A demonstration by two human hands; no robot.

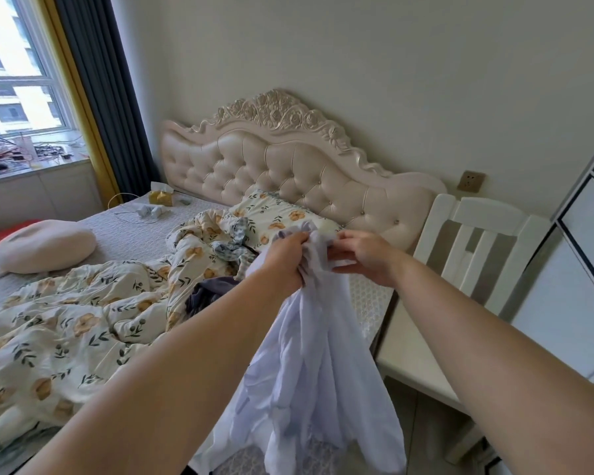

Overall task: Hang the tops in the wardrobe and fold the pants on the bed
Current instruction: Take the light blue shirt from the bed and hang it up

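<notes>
Head view, left hand (285, 257), right hand (369, 257) clutching pale garment (309, 354), floral duvet (83, 320) behind, chair (487, 214) alongside

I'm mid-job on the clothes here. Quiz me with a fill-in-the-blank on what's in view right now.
1. The pale lavender garment hangs from ____ hands: the left hand and right hand grip its top.
2. The duvet crumpled on the bed carries a ____ print.
3. Beside the tufted headboard, right of the bed, stands a white ____.

Missing words: both; floral; chair.
</notes>
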